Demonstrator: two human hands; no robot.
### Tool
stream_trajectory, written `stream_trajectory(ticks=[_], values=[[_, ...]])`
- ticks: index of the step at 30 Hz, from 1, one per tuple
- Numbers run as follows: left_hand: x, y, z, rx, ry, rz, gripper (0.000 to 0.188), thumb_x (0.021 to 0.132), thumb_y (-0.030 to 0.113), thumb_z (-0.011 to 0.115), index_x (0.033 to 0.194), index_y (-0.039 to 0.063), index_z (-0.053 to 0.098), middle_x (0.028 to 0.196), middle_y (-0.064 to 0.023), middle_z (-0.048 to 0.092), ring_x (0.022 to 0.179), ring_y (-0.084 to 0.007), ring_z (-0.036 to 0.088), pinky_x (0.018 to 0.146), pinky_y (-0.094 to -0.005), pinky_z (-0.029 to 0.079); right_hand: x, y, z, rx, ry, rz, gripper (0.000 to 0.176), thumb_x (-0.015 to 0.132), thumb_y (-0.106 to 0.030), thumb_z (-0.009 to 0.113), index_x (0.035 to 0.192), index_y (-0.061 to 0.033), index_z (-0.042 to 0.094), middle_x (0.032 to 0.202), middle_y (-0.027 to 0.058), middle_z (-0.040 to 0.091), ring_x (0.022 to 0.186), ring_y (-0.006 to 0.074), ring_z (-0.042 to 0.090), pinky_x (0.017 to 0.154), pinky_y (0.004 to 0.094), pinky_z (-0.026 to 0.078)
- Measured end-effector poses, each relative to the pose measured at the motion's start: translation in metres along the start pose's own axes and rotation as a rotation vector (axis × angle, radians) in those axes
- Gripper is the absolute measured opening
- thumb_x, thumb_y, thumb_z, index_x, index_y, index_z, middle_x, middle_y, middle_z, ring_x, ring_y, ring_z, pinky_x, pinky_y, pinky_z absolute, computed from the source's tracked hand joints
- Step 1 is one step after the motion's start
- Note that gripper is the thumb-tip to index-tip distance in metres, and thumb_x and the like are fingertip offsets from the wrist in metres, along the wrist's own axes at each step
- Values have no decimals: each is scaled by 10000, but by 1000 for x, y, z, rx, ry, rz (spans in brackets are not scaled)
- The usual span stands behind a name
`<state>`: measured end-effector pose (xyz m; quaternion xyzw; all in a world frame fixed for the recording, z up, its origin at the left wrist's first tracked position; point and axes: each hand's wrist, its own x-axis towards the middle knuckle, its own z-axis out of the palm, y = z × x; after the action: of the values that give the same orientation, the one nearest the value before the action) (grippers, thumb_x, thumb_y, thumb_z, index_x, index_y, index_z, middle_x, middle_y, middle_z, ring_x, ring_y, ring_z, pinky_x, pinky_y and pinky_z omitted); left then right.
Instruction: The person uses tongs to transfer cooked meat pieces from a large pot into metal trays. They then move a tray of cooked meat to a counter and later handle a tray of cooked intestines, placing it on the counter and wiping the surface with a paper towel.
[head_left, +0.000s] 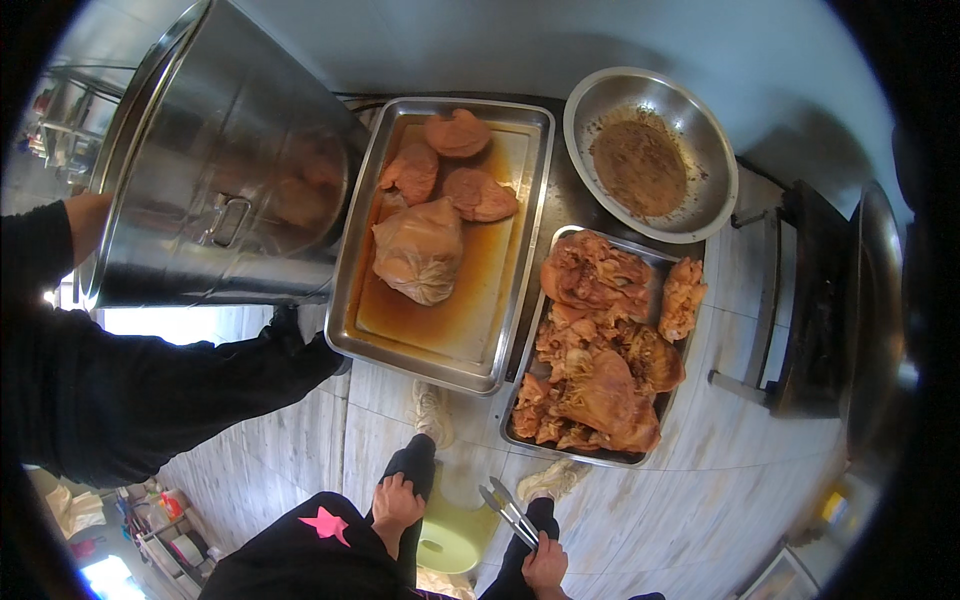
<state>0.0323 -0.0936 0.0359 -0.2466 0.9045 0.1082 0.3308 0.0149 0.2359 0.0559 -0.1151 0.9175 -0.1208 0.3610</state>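
My left hand rests on my dark-trousered knee and holds nothing. In my right hand is a pair of metal tongs, held near my other leg with the tips pointing away from me and a little apart. Before me a steel tray holds several pieces of cooked meat in brown liquid, along with a lump of meat in a clear plastic bag. A smaller steel tray, to the right, is heaped with browned cooked meat pieces, which look like poultry.
A steel bowl with brown sediment-laden liquid stands at the back. At left is a tall steel pot; another person's hand is at its rim. Below lies a yellow-green plastic stool. A dark metal stand is at right.
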Motion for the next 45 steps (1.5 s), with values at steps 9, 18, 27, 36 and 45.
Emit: stream_trajectory(ticks=[9, 18, 27, 36, 45], values=[[0, 1, 0, 20, -23, 1, 338, 710, 285, 593, 921, 29, 655, 1128, -141, 555, 1013, -284, 529, 832, -429, 424, -1, 0, 1, 15, -12, 13, 526, 677, -173, 578, 1172, -24, 484, 835, 141, 514, 758, 321, 534, 623, 439, 411], [0, 3, -3, 26, -24, 6, 322, 712, 274, 586, 908, 28, 655, 1114, -142, 556, 1001, -287, 532, 830, -433, 424, -2, 0, 2, 37, 10, 8, 529, 673, -176, 581, 1171, -25, 484, 829, 139, 511, 747, 317, 535, 624, 433, 410], [3, 6, -7, 46, -49, 10, 324, 699, 278, 592, 895, 27, 654, 1086, -139, 559, 990, -290, 532, 822, -429, 428, -3, 1, 7, 67, 41, 14, 520, 669, -168, 573, 1163, -33, 489, 824, 141, 514, 743, 323, 537, 611, 442, 414], [2, 5, -2, 54, 154, 70, 192, 683, 242, 566, 739, 81, 654, 850, -66, 572, 837, -239, 565, 694, -400, 455, 2, -41, -68, 116, 69, 30, 492, 750, -161, 529, 1215, -6, 486, 833, 175, 544, 666, 353, 536, 572, 453, 425], [2, 6, -7, 22, -19, -22, 280, 709, 310, 575, 837, 74, 655, 1021, -86, 569, 977, -253, 538, 796, -409, 443, 5, -43, -80, 117, 78, 23, 479, 764, -162, 519, 1216, -5, 484, 837, 177, 546, 672, 360, 534, 577, 450, 423]])
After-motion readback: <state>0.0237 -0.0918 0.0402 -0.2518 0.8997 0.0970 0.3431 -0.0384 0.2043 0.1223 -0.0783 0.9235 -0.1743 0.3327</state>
